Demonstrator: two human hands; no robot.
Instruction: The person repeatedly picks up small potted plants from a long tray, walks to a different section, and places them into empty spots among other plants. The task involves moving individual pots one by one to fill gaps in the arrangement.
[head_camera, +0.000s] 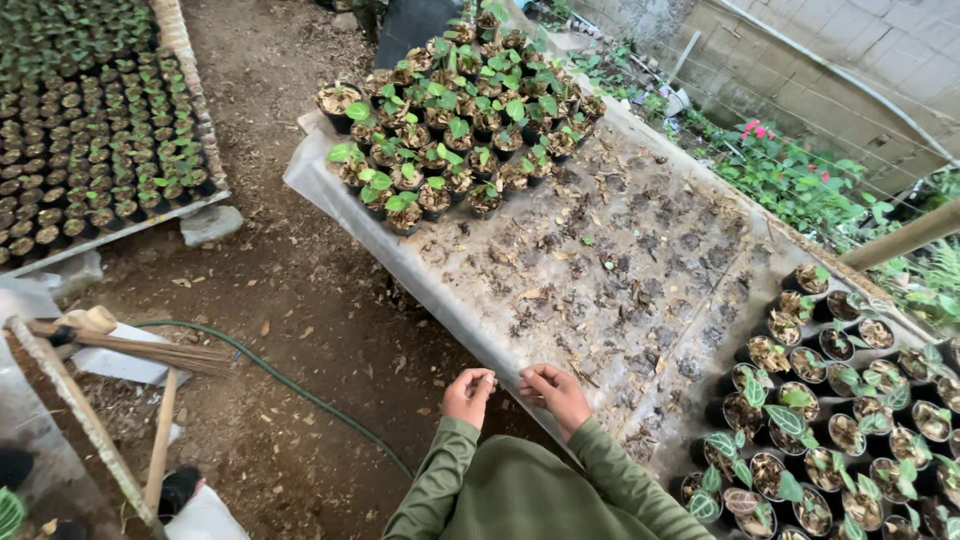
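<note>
head view: the left hand (468, 395) and the right hand (556, 393) are seen close together at the near edge of a long counter (620, 270) covered with a pale plastic sheet (330, 195). both arms are clad in olive green sleeves (520, 490). the fingers (483, 380) of the left hand are curled together, pinched at the tips on something small and pale; what it is cannot be told. the fingers (535, 378) of the right hand are bent inward and drawn together, just beside the left hand's; whether anything is held in them cannot be told. the two hands are nearly touching, both resting at the sheet's edge.

the middle of the counter is strewn with clumps of dark soil and dry leaf bits. at its far end a cluster of small black pots with green seedlings (460, 120) is set. to the right of the hands, near the right arm, a second group of potted seedlings (830, 410) with veined leaves is packed tightly together.

to the left, on the earthen floor (290, 300), a green hose (290, 385) is laid in a curve. a broom of dry twigs (130, 348) is propped over a frame at the left edge. further off at the upper left, a bed of many small dark pots (90, 140) is arranged in rows. a block wall (830, 70) and a plant with pink flowers (758, 130) are seen at the upper right.
</note>
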